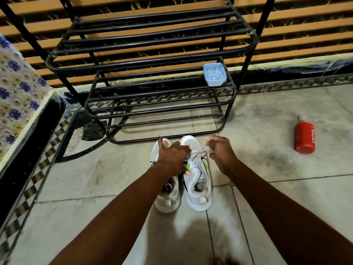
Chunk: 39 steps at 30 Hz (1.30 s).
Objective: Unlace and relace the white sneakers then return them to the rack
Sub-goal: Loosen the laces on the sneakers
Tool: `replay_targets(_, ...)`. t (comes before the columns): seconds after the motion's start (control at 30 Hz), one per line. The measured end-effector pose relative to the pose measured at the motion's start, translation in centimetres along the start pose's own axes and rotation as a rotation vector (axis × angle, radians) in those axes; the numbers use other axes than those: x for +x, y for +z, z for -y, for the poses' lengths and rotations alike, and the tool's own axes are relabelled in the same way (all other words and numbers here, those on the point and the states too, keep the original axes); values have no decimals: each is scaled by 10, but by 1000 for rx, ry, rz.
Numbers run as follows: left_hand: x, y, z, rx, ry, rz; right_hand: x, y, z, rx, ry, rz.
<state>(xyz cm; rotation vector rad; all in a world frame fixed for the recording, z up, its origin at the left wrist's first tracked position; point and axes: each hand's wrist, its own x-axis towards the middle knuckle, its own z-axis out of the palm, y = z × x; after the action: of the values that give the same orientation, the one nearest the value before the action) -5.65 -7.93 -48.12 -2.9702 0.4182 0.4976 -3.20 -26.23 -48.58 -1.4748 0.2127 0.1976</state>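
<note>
Head view: both white sneakers (183, 175) on floor before rack (152, 60), not yet returned.
Left hand (172, 156): fingers spread, pressing the shoes.
Right hand (219, 152): pinches lace (198, 152).
Progress: lacing unfinished.

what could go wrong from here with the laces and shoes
1. The right hand pulls a thin white lace sideways from the right white sneaker; it may snag in an eyelet.
2. The left hand lies across both shoes, covering the left white sneaker, so a hard pull could drag the right one.
</note>
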Motion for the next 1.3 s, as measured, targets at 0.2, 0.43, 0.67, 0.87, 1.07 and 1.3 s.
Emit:
replay_targets(0.2,-3,-1,-1,2,1,-1,-3,-13,-15,-808,-188,167)
replay_targets(0.43,-2,2,-1,-3,-12,-23,-3,-19,-2,-189,-227,41)
replay_targets(0.67,0,5,2,-7,-22,-14,6,-11,-12,-362,-176,72)
replay_targets(0.87,0,4,1,-36,-32,-9,9,-14,-13,-1099,-610,469)
replay_targets(1.07,0,6,1,-19,-20,-20,4,-18,-9,-1447,-780,437)
replay_targets(1.3,1,9,2,7,-12,-43,-11,-1,39,-630,-760,-201)
